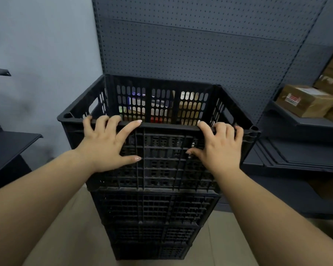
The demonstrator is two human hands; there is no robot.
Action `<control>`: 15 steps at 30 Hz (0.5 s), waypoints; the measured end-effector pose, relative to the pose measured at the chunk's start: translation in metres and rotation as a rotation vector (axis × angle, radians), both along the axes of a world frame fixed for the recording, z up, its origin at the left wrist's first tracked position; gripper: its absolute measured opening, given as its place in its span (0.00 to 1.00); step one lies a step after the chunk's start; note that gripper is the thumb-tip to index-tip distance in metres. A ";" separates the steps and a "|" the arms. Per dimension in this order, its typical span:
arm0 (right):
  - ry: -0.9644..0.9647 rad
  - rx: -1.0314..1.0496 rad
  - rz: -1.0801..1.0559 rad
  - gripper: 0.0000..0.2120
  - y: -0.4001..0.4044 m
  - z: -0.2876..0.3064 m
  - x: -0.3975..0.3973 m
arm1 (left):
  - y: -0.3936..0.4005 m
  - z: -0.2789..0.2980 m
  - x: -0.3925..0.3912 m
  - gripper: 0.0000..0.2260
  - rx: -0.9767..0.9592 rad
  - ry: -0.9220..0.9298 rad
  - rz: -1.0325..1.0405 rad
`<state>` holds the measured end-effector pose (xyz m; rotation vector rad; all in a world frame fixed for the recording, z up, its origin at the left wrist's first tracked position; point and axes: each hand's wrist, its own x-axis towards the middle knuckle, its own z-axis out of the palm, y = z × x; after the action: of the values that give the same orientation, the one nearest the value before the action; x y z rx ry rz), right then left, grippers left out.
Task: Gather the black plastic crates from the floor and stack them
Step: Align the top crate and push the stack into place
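A tall stack of black plastic crates stands on the floor in front of me, close to a perforated back panel. The top crate is open and slotted, and its near wall faces me. My left hand rests on the near rim left of centre, fingers curled over the edge and thumb spread on the wall. My right hand grips the same rim towards the right corner in the same way. Coloured items show through the far wall's slots; what they are I cannot tell.
A dark perforated shelving panel rises behind the stack. Dark shelves on the right carry cardboard boxes. More dark shelf boards jut in at the left. The floor is beige.
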<state>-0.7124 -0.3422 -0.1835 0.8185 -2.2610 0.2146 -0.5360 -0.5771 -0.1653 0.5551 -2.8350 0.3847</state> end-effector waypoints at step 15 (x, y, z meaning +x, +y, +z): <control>-0.012 -0.002 0.002 0.37 -0.038 0.001 -0.011 | -0.042 0.011 -0.031 0.43 0.027 -0.073 0.066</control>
<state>-0.7233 -0.3803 -0.1822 0.8206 -2.2706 0.2227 -0.5674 -0.6186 -0.1546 0.6548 -2.9010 0.3862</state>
